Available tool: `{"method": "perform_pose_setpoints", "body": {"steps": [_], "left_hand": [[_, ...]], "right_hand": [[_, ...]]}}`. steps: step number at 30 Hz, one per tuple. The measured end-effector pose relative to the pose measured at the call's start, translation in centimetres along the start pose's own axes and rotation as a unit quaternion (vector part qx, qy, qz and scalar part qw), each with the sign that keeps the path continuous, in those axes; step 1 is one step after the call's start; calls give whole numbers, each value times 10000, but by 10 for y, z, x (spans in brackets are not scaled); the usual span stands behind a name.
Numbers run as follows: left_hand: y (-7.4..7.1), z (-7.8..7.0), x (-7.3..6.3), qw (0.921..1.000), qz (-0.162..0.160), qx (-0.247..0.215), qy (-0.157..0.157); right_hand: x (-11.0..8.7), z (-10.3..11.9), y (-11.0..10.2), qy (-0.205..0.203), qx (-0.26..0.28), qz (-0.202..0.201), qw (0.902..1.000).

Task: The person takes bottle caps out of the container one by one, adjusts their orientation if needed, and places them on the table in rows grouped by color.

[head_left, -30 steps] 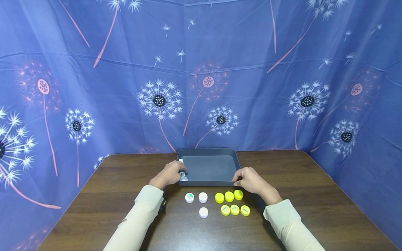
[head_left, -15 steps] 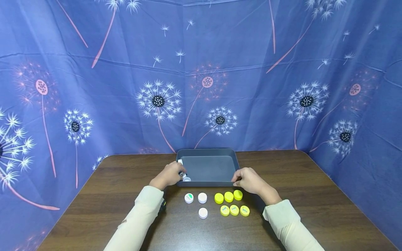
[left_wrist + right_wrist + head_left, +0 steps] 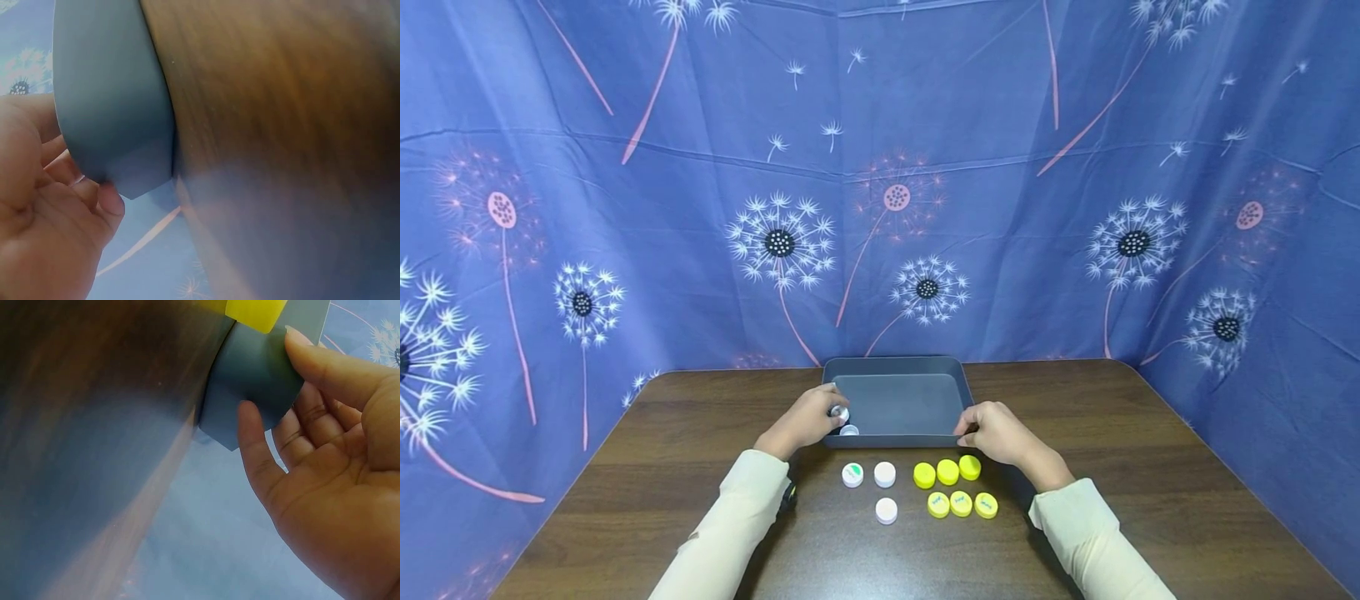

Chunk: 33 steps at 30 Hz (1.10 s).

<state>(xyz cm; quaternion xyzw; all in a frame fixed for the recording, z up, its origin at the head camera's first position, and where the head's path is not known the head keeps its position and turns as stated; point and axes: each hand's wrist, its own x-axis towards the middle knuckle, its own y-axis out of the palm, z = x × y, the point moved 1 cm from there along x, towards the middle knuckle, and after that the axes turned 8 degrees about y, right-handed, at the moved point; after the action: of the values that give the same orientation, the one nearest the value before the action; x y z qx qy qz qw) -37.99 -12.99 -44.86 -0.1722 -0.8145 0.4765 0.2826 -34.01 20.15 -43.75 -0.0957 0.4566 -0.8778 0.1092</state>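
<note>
My left hand (image 3: pixel 805 418) reaches over the left wall of the dark grey tray (image 3: pixel 906 404). Its thumb and index finger pinch a white bottle cap (image 3: pixel 839 412) inside the tray. Close by, against the front wall, lies another pale cap (image 3: pixel 849 431). In the left wrist view, some fingers of the left hand (image 3: pixel 56 200) touch the tray's outer side, and their tips are partly hidden. At the tray's front right corner, my right hand (image 3: pixel 1000 432) grips the wall (image 3: pixel 259 381), thumb inside or on the rim and little finger against the outside.
In front of the tray, on the brown table (image 3: pixel 662 500), lie three white caps, one with a green mark (image 3: pixel 852 475). To their right, several yellow caps (image 3: pixel 947 472) sit in two rows. A blue patterned cloth (image 3: pixel 1015 275) hangs behind.
My left hand has shifted slightly up along the tray's left wall, and the white piece near the back left is hidden now. The pale cap by the front wall moved slightly right. The right hand stays put.
</note>
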Motion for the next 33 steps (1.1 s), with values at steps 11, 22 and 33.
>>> {"method": "perform_pose_setpoints", "body": {"steps": [11, 22, 33], "left_hand": [[1, 2, -2, 9997, -149, -158, -93], [-1, 2, -4, 9996, -198, -205, 38], [-10, -4, -20, 9968, -653, -451, -61]], "right_hand": [[1, -2, 1, -49, -59, -9, 10000], [1, -3, 1, -178, -91, -26, 9998], [-1, 0, -2, -114, -69, 25, 9999]]}}
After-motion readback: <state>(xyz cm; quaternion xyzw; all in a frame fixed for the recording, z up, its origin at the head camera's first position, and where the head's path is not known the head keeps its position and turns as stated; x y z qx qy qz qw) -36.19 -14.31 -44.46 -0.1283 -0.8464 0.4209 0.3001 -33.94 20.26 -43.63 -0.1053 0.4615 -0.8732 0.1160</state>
